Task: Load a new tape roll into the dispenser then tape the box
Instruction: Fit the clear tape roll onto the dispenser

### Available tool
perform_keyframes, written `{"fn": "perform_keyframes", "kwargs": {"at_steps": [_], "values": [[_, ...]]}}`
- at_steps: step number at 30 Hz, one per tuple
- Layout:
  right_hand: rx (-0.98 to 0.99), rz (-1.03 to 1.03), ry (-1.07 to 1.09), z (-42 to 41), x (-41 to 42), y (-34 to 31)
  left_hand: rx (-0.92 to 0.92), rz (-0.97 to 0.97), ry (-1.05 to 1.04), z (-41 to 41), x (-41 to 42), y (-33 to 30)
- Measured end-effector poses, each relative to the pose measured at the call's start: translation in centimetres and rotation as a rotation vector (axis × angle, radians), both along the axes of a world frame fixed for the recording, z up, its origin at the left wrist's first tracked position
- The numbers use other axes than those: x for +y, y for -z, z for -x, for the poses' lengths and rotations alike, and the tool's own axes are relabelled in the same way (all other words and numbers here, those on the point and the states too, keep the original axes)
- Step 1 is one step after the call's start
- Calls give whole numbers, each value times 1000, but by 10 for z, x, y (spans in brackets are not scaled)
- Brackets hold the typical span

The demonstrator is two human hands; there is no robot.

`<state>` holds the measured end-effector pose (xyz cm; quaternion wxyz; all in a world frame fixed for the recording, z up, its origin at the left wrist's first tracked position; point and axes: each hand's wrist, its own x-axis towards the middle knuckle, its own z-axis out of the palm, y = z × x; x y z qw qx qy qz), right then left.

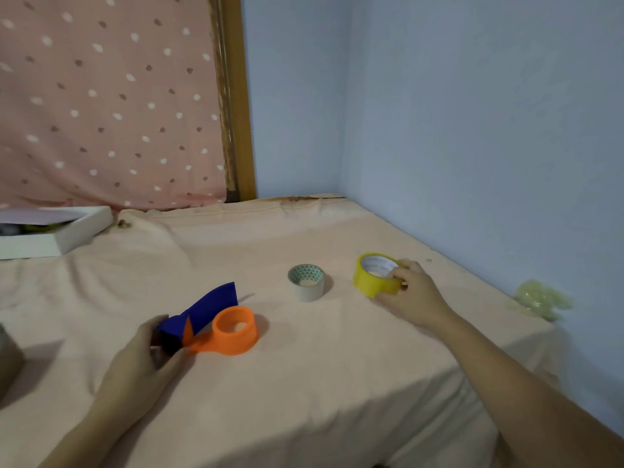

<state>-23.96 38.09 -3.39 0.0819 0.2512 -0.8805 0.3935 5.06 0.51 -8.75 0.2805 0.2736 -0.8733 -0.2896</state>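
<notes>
An orange and blue tape dispenser [221,325] lies on the peach-covered table [304,383], its orange hub holding no roll. My left hand [148,356] grips its blue handle end. To the right, a yellow tape roll [371,276] lies flat, and my right hand [410,295] is closed on its right side, thumb inside the core. Between them sits a spent grey cardboard core [306,282] with a green-patterned inside. A brown cardboard box [8,363] shows only partly at the left edge.
A shallow white box [67,234] with items inside lies at the back left. Crumpled clear tape or plastic [540,298] lies by the table's right edge against the blue wall. A spotted pink curtain hangs behind.
</notes>
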Motion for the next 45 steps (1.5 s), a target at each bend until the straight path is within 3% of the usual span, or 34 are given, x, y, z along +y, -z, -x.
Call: {"fn": "perform_keyframes", "kwargs": {"at_steps": [6, 13, 23, 29, 39, 43, 45], "values": [[58, 50, -265, -55, -83, -27, 31, -20, 26, -4, 6, -8], [-47, 36, -470, -124, -155, -14, 9, -31, 12, -7, 1, -7], [-63, -113, -523, -133, -184, 11, 39, -9, 12, -6, -3, -5], [-235, -134, -541, -129, -182, 18, 53, -1, 35, -7, -5, -3], [-111, -152, -462, -133, -200, 35, 76, 0, 56, -7, -3, -2], [-65, -115, -461, -134, -200, 39, 304, 217, -77, -12, 8, -5], [-43, -112, -456, -134, -201, 40, 295, 197, -45, -18, 26, -10]]}}
